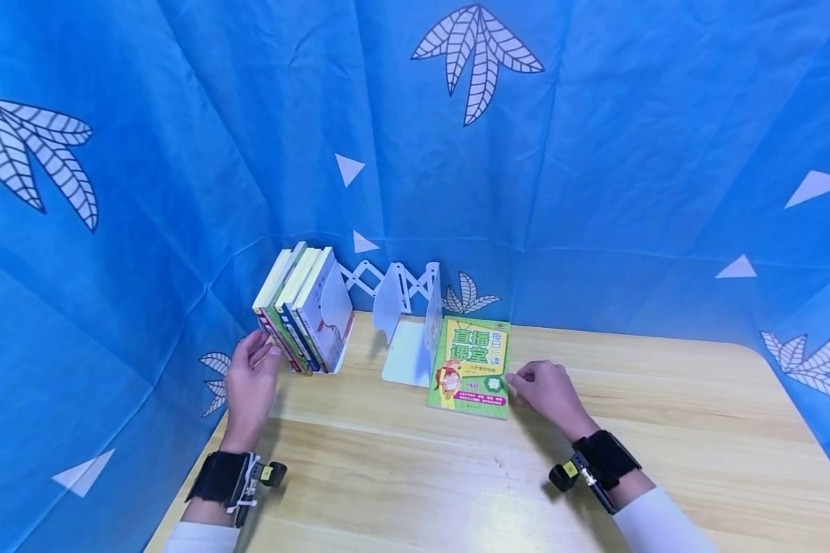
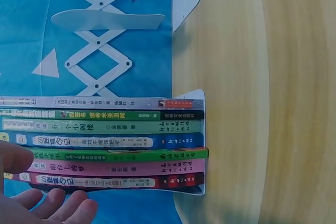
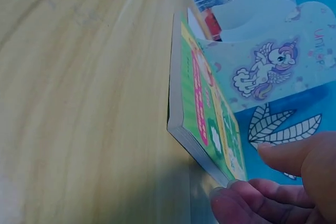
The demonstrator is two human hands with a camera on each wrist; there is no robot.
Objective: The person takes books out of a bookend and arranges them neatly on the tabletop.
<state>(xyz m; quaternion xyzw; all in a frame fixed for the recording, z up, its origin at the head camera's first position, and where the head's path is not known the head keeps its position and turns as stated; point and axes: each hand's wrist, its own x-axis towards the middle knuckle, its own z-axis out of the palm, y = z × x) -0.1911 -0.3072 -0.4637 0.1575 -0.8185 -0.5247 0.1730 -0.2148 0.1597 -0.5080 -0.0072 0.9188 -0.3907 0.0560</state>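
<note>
Books (image 1: 303,315) stand upright side by side in the left section of a white expandable book stand (image 1: 406,349). My left hand (image 1: 254,376) is at the outer side of that row; in the left wrist view its thumb (image 2: 14,157) overlaps the spines and its fingers lie beside the red end book (image 2: 115,181). A green and yellow book (image 1: 470,369) lies cover up on the table, right of the stand. My right hand (image 1: 546,390) is at this book's right edge, its fingertips (image 3: 231,195) right at the corner and its thumb raised above them.
The stand's zigzag arms (image 2: 98,56) link its upright panels behind the table edge. A unicorn picture decorates the end panel (image 3: 268,72), close to the lying book. Blue cloth (image 1: 595,192) with leaf prints hangs behind and left of the wooden table (image 1: 415,476).
</note>
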